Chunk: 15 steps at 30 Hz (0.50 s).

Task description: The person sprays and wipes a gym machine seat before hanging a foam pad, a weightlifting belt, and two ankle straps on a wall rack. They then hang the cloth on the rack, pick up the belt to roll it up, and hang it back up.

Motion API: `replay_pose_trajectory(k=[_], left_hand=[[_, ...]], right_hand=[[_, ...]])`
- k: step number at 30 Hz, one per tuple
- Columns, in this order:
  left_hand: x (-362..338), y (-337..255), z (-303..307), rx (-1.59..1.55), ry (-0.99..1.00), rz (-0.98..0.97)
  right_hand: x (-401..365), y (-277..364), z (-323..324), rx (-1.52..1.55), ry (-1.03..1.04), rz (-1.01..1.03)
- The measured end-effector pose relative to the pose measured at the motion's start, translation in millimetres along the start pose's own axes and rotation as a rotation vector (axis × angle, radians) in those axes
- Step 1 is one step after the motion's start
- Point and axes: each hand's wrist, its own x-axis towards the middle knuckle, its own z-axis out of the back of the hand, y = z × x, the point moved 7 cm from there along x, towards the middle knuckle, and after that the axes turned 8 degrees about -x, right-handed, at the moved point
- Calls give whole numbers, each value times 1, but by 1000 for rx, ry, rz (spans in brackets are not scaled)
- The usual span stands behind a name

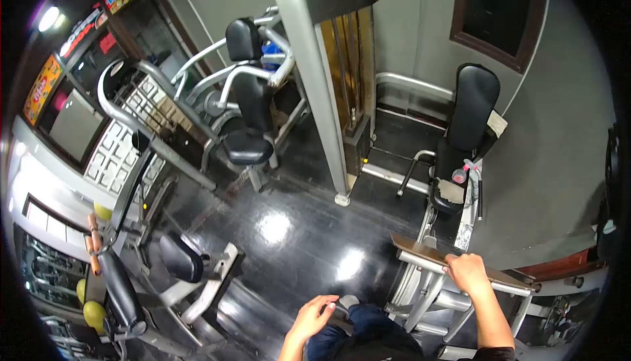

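My right hand reaches forward, its fingers curled over the top edge of the brown footplate on a grey-framed leg press machine. Below the plate, the machine's silver tubes run down toward the floor. My left hand is held low in front of my legs. Its fingers are loosely bent and apart from the thumb, with nothing visible in them. A shoe shows just past that hand, beside my dark blue trousers.
A tall weight stack tower stands ahead. Right of it is a black seat back; a spray bottle and a cloth lie on its seat. More machines with black pads stand left on the glossy floor.
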Motion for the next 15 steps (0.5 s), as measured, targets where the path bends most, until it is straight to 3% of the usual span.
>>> replay_pose_trajectory(k=[9,13,15], left_hand=[[37,1,65,48,6,-73],[57,10,106,46,-26,-97],[70,8,124,25,4,-91]], right_hand=[[6,12,5,138,251,-165],[41,75,45,422,178,-117],[65,121,59,521,-67,50]])
